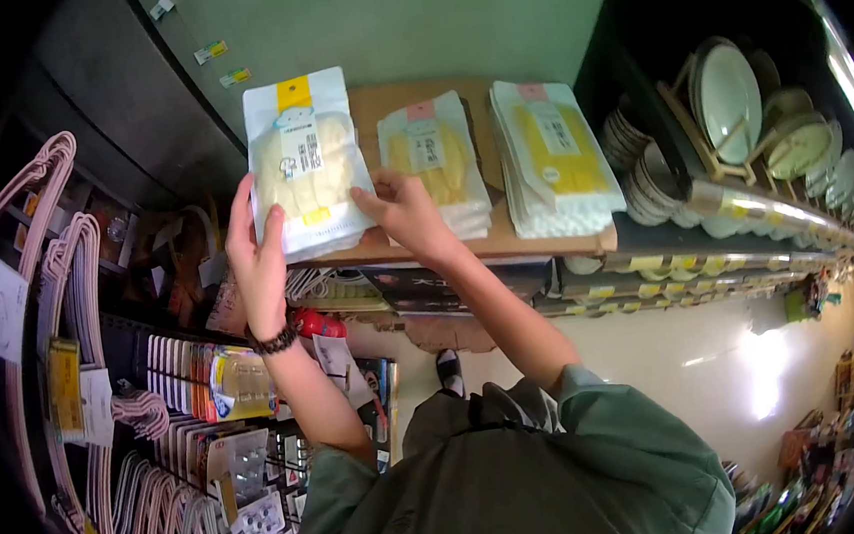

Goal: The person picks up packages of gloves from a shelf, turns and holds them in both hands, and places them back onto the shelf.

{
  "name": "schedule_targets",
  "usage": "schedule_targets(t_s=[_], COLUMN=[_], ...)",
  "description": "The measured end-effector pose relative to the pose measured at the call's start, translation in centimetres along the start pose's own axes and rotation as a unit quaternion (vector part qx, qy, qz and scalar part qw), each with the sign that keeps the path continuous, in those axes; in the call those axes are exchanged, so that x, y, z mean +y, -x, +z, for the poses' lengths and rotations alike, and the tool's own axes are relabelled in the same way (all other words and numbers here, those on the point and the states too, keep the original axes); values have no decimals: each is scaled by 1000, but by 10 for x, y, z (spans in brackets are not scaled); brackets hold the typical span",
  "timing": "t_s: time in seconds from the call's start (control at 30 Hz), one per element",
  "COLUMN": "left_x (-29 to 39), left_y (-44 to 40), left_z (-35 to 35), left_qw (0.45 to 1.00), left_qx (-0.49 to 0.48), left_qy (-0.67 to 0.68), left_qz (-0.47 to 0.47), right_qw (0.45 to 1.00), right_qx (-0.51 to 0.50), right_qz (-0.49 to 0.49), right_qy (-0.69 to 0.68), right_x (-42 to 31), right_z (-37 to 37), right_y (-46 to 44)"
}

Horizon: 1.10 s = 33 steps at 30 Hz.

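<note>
A white packet with a yellow top strip (308, 161) and a clear window showing folded cream contents sits at the left end of a cardboard-covered shelf (365, 111). Its lower left edge is held by my left hand (258, 250), thumb on the front. My right hand (408, 216) grips the lower right corner between thumb and fingers. Beneath it, the edges of more packets show. To the right lie a stack of packets with yellow contents (430, 156) and a taller stack of similar yellow packets (556, 151).
Plates stand in a wooden rack (730, 108) on the right shelving, with stacked bowls (646, 184) beside it. Pink hangers (73, 235) and carded goods (240, 382) hang at the left. A green panel (408, 27) backs the shelf.
</note>
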<state>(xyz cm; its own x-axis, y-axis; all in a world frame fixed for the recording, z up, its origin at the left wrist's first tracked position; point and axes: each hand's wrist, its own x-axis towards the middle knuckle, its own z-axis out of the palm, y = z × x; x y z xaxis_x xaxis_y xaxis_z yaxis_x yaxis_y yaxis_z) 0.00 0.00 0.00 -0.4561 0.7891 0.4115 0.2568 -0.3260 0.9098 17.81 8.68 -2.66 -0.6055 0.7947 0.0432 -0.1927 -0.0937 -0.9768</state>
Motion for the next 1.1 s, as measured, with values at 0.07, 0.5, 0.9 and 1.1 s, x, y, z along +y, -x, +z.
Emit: schedule_targets(t_s=[0.07, 0.5, 0.9, 1.1], left_x=[-6, -87, -80, -48], left_y=[2, -75, 28, -20], left_z=[7, -35, 14, 24], left_qw=[999, 992, 923, 909], left_qx=[-3, 75, 239, 168], left_qy=[-23, -60, -294, -365], left_qz=[-24, -82, 60, 112], right_qw=[1000, 996, 938, 926], right_qx=[28, -2, -343, -369], right_qz=[1, -91, -6, 21], right_qy=[-8, 14, -40, -77], right_x=[-7, -11, 9, 39], right_z=[-1, -10, -34, -54], right_y=[13, -1, 46, 67])
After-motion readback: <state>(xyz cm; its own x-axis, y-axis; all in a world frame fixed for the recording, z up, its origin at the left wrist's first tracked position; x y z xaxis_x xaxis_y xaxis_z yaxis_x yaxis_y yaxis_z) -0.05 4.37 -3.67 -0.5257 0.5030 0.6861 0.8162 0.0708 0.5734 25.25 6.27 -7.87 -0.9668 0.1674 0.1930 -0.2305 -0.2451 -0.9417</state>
